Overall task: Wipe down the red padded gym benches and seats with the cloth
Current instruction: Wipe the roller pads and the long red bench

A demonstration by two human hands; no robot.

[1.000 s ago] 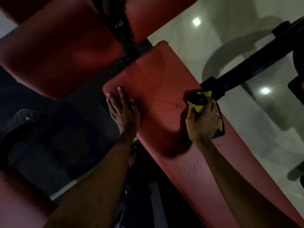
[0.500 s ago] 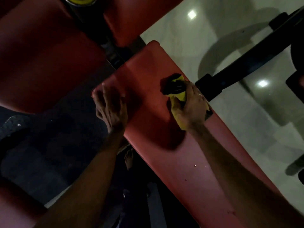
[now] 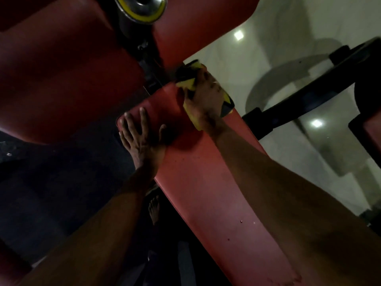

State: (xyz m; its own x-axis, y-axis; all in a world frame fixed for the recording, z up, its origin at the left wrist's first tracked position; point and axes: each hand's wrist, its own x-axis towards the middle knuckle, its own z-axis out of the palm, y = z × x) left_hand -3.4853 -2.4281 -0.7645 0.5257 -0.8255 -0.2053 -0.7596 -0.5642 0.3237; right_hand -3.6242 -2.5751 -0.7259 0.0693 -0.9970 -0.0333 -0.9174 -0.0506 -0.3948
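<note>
A yellow cloth (image 3: pixel 188 84) is bunched under the curled fingers of the right hand (image 3: pixel 204 93) and pressed onto the far end of the long red bench pad (image 3: pixel 208 195), upper centre of the frame. The left hand (image 3: pixel 140 139) is laid flat, fingers spread, on the pad's left corner. Darker red pads (image 3: pixel 61 83) are seen upper left, with a chrome and yellow fitting (image 3: pixel 142 9) at top centre. A black frame bar (image 3: pixel 305 96) and glossy pale floor (image 3: pixel 257 58) with light reflections fill the right side.
</note>
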